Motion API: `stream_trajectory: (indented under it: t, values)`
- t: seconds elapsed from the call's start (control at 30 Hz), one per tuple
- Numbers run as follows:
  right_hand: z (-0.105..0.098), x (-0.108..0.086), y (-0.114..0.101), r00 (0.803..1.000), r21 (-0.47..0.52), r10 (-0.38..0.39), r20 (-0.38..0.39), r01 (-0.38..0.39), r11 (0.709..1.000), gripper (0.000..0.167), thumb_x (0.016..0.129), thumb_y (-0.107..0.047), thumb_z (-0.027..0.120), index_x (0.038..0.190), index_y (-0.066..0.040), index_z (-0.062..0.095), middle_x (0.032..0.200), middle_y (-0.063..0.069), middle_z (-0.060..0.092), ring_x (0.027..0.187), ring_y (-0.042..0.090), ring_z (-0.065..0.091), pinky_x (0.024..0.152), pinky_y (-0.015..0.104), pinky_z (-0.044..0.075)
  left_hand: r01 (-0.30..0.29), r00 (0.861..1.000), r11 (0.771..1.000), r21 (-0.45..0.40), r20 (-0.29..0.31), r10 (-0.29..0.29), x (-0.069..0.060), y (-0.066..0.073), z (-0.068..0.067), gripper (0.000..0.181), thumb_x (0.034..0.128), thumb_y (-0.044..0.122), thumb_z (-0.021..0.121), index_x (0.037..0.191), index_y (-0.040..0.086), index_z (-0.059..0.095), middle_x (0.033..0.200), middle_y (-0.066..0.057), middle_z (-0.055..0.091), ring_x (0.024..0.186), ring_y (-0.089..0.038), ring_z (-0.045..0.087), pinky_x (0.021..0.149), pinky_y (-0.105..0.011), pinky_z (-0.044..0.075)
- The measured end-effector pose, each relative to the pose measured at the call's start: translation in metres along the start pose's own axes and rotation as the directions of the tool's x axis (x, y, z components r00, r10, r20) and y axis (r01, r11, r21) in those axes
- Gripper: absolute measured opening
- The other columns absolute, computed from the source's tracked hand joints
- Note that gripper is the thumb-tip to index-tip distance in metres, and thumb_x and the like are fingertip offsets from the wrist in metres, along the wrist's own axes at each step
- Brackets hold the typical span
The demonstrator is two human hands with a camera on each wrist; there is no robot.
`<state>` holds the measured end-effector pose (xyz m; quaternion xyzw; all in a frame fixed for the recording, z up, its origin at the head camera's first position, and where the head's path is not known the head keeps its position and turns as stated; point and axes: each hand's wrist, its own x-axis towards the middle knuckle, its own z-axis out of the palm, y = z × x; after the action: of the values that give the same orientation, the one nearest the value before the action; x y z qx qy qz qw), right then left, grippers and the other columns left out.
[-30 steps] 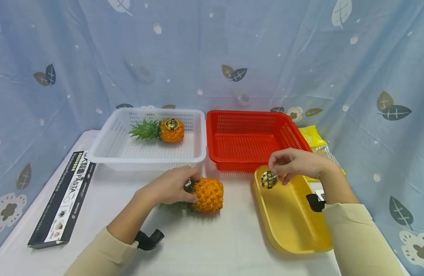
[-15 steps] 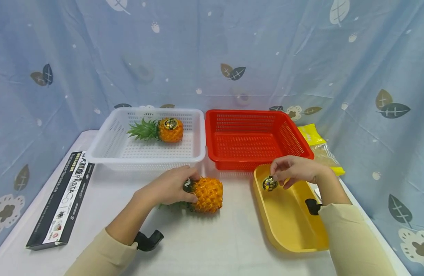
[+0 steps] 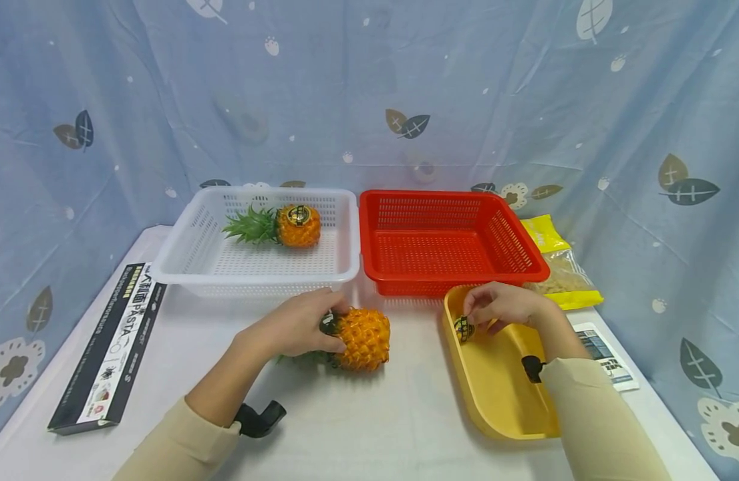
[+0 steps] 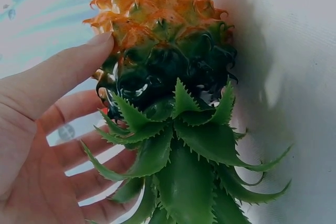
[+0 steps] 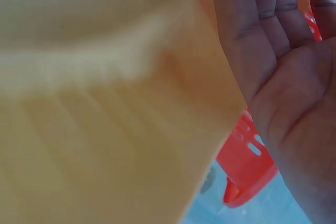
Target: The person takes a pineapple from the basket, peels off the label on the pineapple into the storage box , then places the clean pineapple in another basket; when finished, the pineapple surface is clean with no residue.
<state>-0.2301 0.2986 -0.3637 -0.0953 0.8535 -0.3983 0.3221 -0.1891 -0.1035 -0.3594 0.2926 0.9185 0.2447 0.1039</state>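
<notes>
My left hand (image 3: 309,324) grips an orange pineapple (image 3: 365,339) lying on the white table, around the dark green end near its leaves. In the left wrist view, the thumb presses the side of the pineapple (image 4: 157,30); the fingers (image 4: 86,150) show behind the spiky green leaves (image 4: 186,174). My right hand (image 3: 504,308) reaches into the far end of a yellow bin (image 3: 502,394), pinching a round black-and-gold sticker (image 3: 464,329). The right wrist view shows the palm (image 5: 299,87) beside the blurred yellow bin (image 5: 94,145); the sticker is hidden there.
A white basket (image 3: 255,279) at the back holds another pineapple (image 3: 299,227) with a similar sticker. Beside it stands a red basket (image 3: 429,254). A long black pasta box (image 3: 107,347) lies left. At right lie a yellow-and-clear packet (image 3: 564,267) and a white packet (image 3: 607,357).
My right hand has moved slightly nearer and lower into the yellow bin, taking the sticker down with it. My right forearm shifted left, uncovering the white packet. The left hand and pineapple stay put.
</notes>
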Motion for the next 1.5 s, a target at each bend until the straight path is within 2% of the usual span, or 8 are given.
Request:
stream_trajectory:
  t: [0.3,0.57,1.0,1.3,1.5]
  values:
    - [0.011,0.01,0.009,0.999,-0.049,-0.012,-0.047,0.01,0.999,0.013,0.094,-0.007,0.067,0.102,0.001,0.063,0.082,0.005,0.062,0.076,0.02,0.06,0.072,0.037,0.059,0.003,1.0,1.0,0.005,-0.003,-0.003,0.0,0.001,0.0,0.039,0.0812,0.029,0.088,0.111,0.021,0.063,0.112,0.005,0.066,0.11,-0.02,0.062,0.1,-0.045,0.051]
    - [0.017,0.013,0.011,0.996,-0.121,-0.024,-0.089,0.013,0.993,0.008,0.093,-0.003,0.065,0.099,0.002,0.061,0.083,0.006,0.063,0.068,0.019,0.06,0.066,0.036,0.057,0.003,1.0,1.0,0.013,-0.002,-0.003,-0.001,0.0,0.0,0.039,0.0812,0.029,0.088,0.11,0.022,0.063,0.111,0.005,0.066,0.109,-0.02,0.062,0.099,-0.045,0.051]
    - [0.018,0.01,0.011,0.991,-0.179,-0.007,-0.132,-0.017,0.984,0.01,0.095,-0.009,0.067,0.101,-0.002,0.063,0.08,0.003,0.058,0.066,0.018,0.053,0.06,0.035,0.054,0.003,1.0,1.0,0.008,-0.001,-0.003,-0.001,0.001,0.001,0.04,0.0804,0.029,0.089,0.11,0.022,0.063,0.111,0.005,0.066,0.108,-0.02,0.062,0.098,-0.044,0.051]
    - [0.019,0.008,0.007,0.992,-0.196,0.006,-0.123,-0.031,0.98,0.019,0.093,-0.007,0.067,0.11,0.001,0.064,0.087,0.006,0.062,0.07,0.021,0.058,0.062,0.037,0.056,0.004,1.0,1.0,0.006,-0.009,-0.004,-0.001,0.0,0.003,0.039,0.0809,0.029,0.088,0.11,0.022,0.063,0.111,0.004,0.066,0.109,-0.021,0.062,0.099,-0.044,0.051]
    - [0.02,0.002,-0.008,0.996,-0.243,0.035,-0.077,-0.053,0.969,0.024,0.093,-0.008,0.068,0.115,0.0,0.063,0.091,0.008,0.062,0.072,0.023,0.06,0.061,0.036,0.055,-0.001,1.0,1.0,0.001,-0.014,0.001,0.0,-0.001,0.003,0.039,0.081,0.029,0.088,0.109,0.022,0.062,0.111,0.005,0.065,0.108,-0.02,0.062,0.099,-0.044,0.051]
